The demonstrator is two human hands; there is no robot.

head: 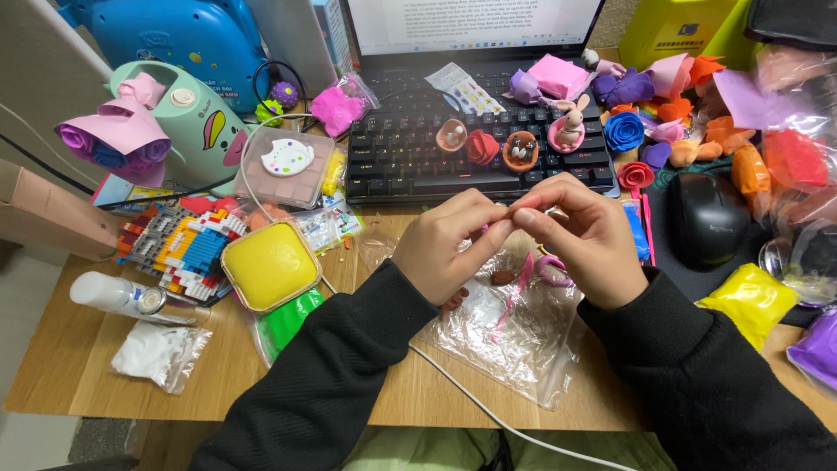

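Two hands meet above a clear plastic bag point(514, 336) on the bench point(105, 366); left hand point(449, 244) and right hand point(580, 235) press fingertips together on a tiny pinkish clay bit point(508, 209), mostly hidden, its shape unclear.

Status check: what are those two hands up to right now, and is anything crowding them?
Left hand and right hand pinching a small clay bit together. Plastic bag underneath. Keyboard close behind.

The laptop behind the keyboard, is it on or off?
On: the laptop screen glows white with lines of dark text above the black keyboard.
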